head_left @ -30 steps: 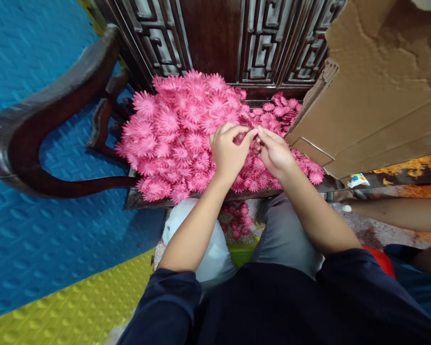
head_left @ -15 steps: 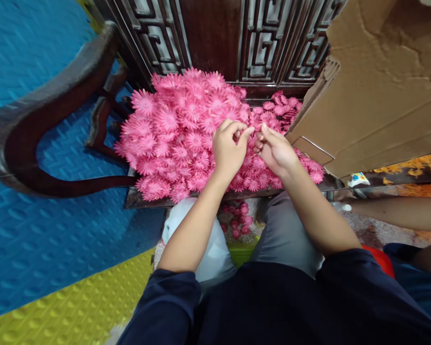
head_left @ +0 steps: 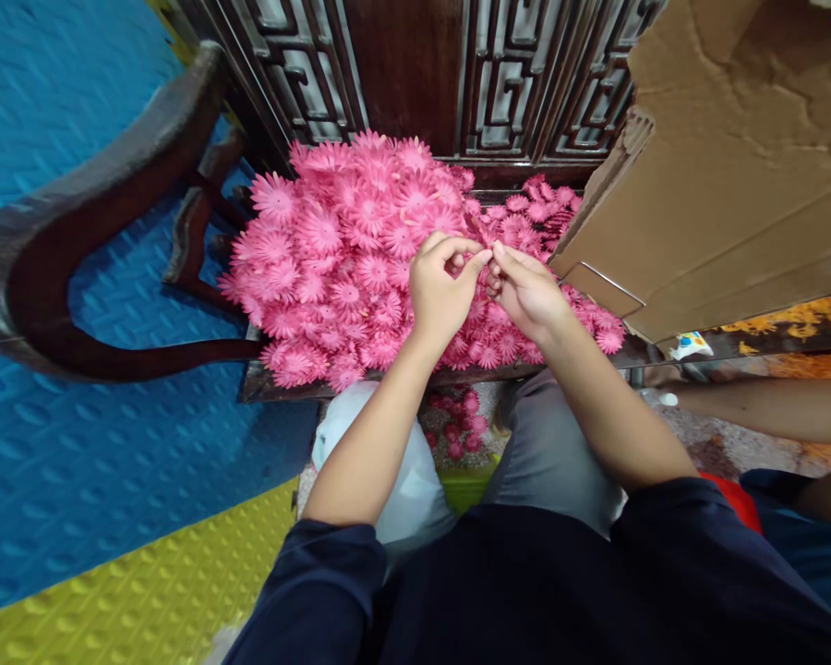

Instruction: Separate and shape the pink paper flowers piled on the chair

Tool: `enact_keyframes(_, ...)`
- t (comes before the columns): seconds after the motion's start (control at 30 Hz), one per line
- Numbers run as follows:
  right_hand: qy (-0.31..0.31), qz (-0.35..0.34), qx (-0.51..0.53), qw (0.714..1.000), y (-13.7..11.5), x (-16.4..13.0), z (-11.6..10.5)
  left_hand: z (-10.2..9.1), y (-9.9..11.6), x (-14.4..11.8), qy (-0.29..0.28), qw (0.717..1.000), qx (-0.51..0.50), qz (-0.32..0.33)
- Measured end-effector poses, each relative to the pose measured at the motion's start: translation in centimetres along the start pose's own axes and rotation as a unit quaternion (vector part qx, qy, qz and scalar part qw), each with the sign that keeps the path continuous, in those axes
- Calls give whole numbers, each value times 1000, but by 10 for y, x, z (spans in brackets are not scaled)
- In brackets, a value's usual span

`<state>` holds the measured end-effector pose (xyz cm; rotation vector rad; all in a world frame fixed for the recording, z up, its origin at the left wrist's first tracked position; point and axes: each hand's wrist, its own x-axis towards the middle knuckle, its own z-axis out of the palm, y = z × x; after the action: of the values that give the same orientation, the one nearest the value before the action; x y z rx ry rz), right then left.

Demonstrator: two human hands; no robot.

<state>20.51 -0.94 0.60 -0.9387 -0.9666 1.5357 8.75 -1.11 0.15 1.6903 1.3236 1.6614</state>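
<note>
My left hand is closed in a pinch, thumb against forefinger, in front of a big heap of pink artificial flowers. My right hand meets it fingertip to fingertip, its thumb and forefinger pinched too. Between the tips is a small reddish-pink flower piece, mostly covered by the fingers, so its exact shape is unclear. Smaller, flatter pink flowers lie behind and right of my hands on the dark wooden bench.
A large cardboard box stands on the right of the bench. A curved wooden armrest is at the left. More pink flowers lie on the floor between my legs. Another person's leg shows at right, near orange flowers.
My right hand has moved slightly left, and its fingertips now meet those of my left hand. A dark reddish piece now shows above the left fingers.
</note>
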Motion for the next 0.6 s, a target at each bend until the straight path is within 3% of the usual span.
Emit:
enact_keyframes(0.3,19,-1,-40,999,-3,1,-3,-3,1,2,-25,999,23,-6)
enact_keyframes(0.6,62,7,-13,998,1,9,-20,-5,1,5,17,1000,21,-4)
